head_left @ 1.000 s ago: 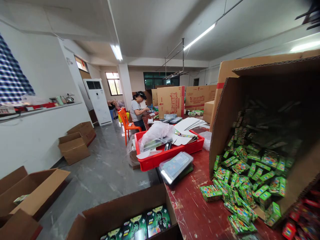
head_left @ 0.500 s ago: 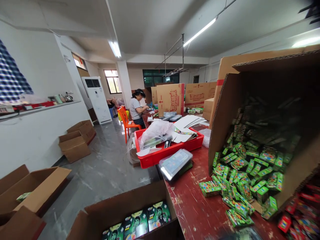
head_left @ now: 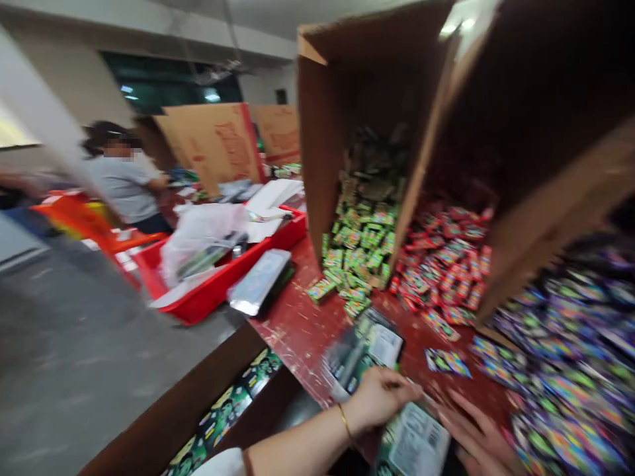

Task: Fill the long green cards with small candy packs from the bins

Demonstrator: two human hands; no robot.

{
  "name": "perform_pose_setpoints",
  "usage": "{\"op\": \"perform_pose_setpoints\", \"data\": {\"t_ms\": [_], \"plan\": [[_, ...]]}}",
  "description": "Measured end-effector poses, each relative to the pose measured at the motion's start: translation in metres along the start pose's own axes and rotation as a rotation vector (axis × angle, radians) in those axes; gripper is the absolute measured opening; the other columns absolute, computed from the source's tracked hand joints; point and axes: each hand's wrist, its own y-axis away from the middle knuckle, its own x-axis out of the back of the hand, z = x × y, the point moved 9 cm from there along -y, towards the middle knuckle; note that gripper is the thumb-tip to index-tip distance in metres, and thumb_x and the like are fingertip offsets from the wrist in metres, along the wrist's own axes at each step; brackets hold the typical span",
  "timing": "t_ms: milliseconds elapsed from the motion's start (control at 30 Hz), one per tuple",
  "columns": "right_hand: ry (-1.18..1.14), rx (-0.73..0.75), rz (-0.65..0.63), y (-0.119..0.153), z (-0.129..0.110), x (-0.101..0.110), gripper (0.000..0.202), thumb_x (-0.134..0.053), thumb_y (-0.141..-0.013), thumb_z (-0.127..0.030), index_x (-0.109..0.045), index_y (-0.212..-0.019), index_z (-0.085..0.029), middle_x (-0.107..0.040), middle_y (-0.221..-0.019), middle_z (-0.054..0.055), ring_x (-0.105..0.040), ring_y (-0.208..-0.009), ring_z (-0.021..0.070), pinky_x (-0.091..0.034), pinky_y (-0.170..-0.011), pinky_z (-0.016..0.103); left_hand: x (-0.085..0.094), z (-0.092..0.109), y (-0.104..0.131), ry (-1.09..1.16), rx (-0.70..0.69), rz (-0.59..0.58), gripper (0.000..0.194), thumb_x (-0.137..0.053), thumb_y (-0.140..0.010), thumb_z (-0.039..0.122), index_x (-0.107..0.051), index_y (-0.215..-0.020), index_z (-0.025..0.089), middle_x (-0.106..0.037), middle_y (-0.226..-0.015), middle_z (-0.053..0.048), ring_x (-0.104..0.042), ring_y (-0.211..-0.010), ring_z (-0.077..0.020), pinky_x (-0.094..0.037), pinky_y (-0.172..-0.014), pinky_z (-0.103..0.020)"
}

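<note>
The labelled green pack lies on the near side of your left hand, whose fingers bunch at its far edge, its visible length running toward you, your right hand's straightened fingers alongside, any pinch blurred beyond telling

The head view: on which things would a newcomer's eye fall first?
Probably on the bright heaps: small green packs and red packs spilling from cardboard boxes right of centre, with blurred purple packs at far right. Next, the red tray left of centre, holding plastic and white sheets. At the bottom, the left hand and right hand are at a labelled package.
</note>
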Motion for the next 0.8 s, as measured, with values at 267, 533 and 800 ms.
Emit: {"op": "perform_pose_setpoints", "data": {"t_ms": [267, 533, 800], "plan": [[-0.279, 0.067, 0.038, 0.008, -0.009, 0.004, 0.051, -0.078, -0.064, -0.038, -0.056, -0.106, -0.020, -0.073, -0.086, 0.008, -0.068, -0.087, 0.0277, -0.049, -0.084, 0.043, -0.019, 0.047, 0.002, -0.158, -0.203, -0.182, 0.037, -0.049, -0.087, 0.044, -0.072, -0.074, 0.018, -0.067, -0.080, -0.006, -0.060, -0.078, -0.0186, -0.046, -0.074, -0.030], [0.066, 0.414, 0.196, 0.025, -0.022, 0.014, 0.025, -0.057, -0.084, -0.036, -0.057, -0.107, -0.024, -0.068, -0.099, 0.007, -0.061, -0.097, 0.0217, -0.045, -0.090, 0.037, -0.020, 0.022, 0.006, -0.192, -0.096, -0.085, 0.027, -0.074, -0.068, 0.038, -0.059, -0.080, 0.018, -0.064, -0.080, 0.000, -0.057, -0.079, -0.0170, -0.042, -0.076, -0.027], [0.186, 0.260, -0.156, -0.015, -0.058, 0.005, 0.018, -0.064, -0.075, -0.036, -0.063, -0.071, -0.018, -0.062, -0.069, 0.001, -0.057, -0.065, 0.0154, -0.043, -0.063, 0.027, -0.034, 0.009, -0.001, -0.048, 0.007, -0.164, 0.029, -0.047, -0.086, 0.045, -0.051, -0.075, 0.019, -0.051, -0.069, 0.001, -0.048, -0.066, -0.0143, -0.041, -0.065, -0.025]]}}
